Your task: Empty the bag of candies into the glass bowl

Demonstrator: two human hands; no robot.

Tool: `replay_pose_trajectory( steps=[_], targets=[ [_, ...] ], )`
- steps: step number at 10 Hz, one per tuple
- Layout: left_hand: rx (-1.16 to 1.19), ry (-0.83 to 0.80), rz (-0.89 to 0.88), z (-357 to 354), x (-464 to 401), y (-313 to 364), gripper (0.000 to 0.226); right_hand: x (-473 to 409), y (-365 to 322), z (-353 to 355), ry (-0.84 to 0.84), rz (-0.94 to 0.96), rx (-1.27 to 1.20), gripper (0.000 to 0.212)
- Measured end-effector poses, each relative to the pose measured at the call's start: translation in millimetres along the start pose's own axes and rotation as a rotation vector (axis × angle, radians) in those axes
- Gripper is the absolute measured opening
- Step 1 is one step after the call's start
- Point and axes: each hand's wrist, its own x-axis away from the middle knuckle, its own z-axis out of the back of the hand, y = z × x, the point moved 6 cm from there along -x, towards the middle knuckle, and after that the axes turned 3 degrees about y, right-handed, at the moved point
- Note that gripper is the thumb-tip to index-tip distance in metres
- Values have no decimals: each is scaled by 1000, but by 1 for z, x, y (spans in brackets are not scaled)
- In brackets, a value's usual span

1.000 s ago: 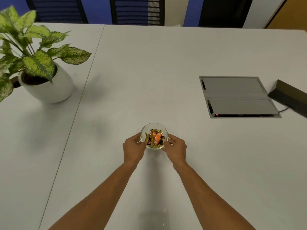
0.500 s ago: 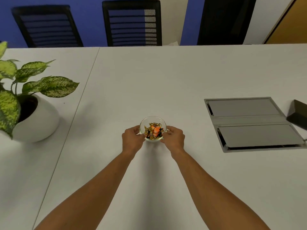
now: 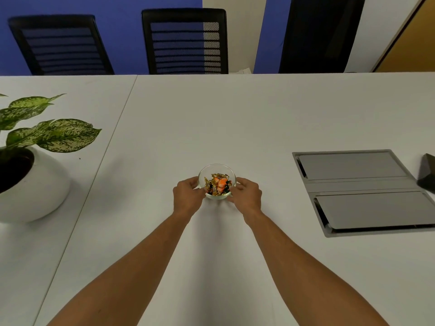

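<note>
Both hands cup one small clear glass bowl: my left hand curls against its left wall, my right hand against its right. Wrapped candies (gold, orange, dark green) fill it. It sits mid-way across a white table, with a potted variegated plant far left.
</note>
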Motion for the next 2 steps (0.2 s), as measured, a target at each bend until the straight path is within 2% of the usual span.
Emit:
replay_pose_trajectory(
  steps=[1,2],
  targets=[
    [-54,0,-7,5,10,-1,65,13,-3,6,-11,35,146,52],
    [-111,53,-62,14,23,-6,65,30,0,18,39,135,342,57]
  ],
)
